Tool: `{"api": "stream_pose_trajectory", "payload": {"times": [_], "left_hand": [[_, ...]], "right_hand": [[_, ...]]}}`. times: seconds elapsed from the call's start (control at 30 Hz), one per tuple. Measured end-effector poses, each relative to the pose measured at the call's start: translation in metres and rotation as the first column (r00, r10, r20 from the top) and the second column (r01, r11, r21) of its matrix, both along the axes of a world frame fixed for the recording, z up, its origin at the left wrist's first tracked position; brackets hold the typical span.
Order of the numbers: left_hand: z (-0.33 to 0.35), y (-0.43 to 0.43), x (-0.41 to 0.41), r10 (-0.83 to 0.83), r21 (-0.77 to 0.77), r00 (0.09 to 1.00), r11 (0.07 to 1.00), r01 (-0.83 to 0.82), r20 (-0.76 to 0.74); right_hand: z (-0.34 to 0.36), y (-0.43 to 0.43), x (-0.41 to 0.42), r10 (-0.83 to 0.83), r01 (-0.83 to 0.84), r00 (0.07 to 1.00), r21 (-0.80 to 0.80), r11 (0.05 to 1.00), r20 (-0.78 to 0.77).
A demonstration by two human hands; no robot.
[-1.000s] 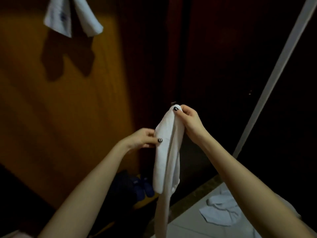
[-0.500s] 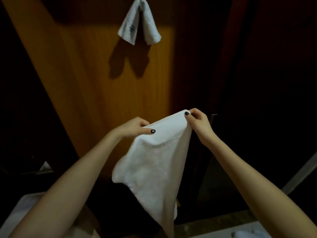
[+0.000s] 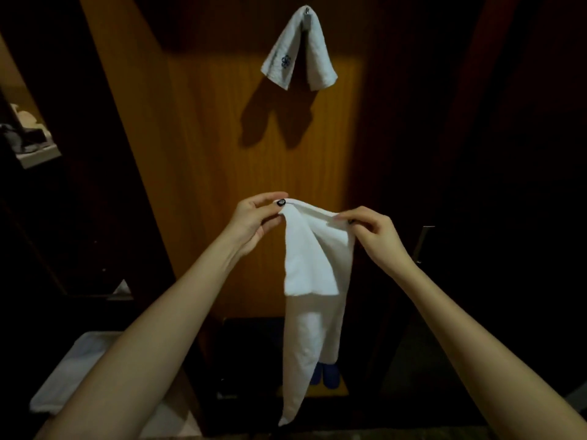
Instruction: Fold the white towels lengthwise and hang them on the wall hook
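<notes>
A white towel (image 3: 313,274) hangs long and narrow between my hands, folded over on itself, its tail reaching down low. My left hand (image 3: 254,222) pinches its top left corner. My right hand (image 3: 371,231) pinches the top edge a short way to the right. High on the wooden wall panel (image 3: 216,128) another white towel (image 3: 297,54) with a small blue emblem is draped over a metal hook (image 3: 306,11), straight above my hands.
A pale surface with white cloth (image 3: 73,373) lies at the lower left. A shelf with grey and white items (image 3: 28,134) sits at the left edge. Blue slippers (image 3: 327,374) rest on the floor below the towel. A dark door with a metal handle (image 3: 424,242) stands on the right.
The view has turned left and up, bringing the hook and hung towel to centre. My hands spread the towel wide, then drew together again, leaving it doubled into a narrow strip.
</notes>
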State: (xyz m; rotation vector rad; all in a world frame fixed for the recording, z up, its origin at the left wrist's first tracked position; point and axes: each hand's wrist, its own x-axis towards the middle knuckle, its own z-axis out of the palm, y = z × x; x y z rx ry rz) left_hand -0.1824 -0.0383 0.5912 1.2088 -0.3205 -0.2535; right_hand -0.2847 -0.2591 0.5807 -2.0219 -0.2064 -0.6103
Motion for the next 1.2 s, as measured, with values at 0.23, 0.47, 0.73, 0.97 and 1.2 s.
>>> {"api": "stream_pose_trajectory", "payload": {"times": [0.23, 0.47, 0.73, 0.97, 1.2], "left_hand": [[0.013, -0.020, -0.022, 0.022, -0.183, 1.000, 0.983, -0.024, -0.014], [0.019, -0.028, -0.034, -0.122, -0.027, 0.982, 0.992, 0.127, 0.141], [0.038, -0.007, -0.031, 0.001, 0.193, 0.951, 0.979, -0.064, 0.308], [0.037, 0.012, -0.019, -0.114, 0.521, 0.652, 0.708, -0.476, 0.750], [0.041, 0.015, -0.010, -0.278, 0.530, 0.824, 0.848, -0.031, 0.493]], "right_hand": [[0.008, 0.025, -0.007, -0.036, 0.020, 0.998, -0.294, 0.956, -0.048], [0.010, 0.052, 0.014, -0.347, 0.331, 0.938, -0.256, 0.908, -0.018], [0.014, 0.040, 0.023, -0.253, 0.247, 0.967, -0.226, 0.942, 0.001], [0.029, 0.023, 0.016, -0.115, 0.120, 0.993, -0.196, 0.973, 0.036], [0.035, -0.006, 0.006, -0.069, -0.001, 0.978, -0.333, 0.943, -0.199]]}}
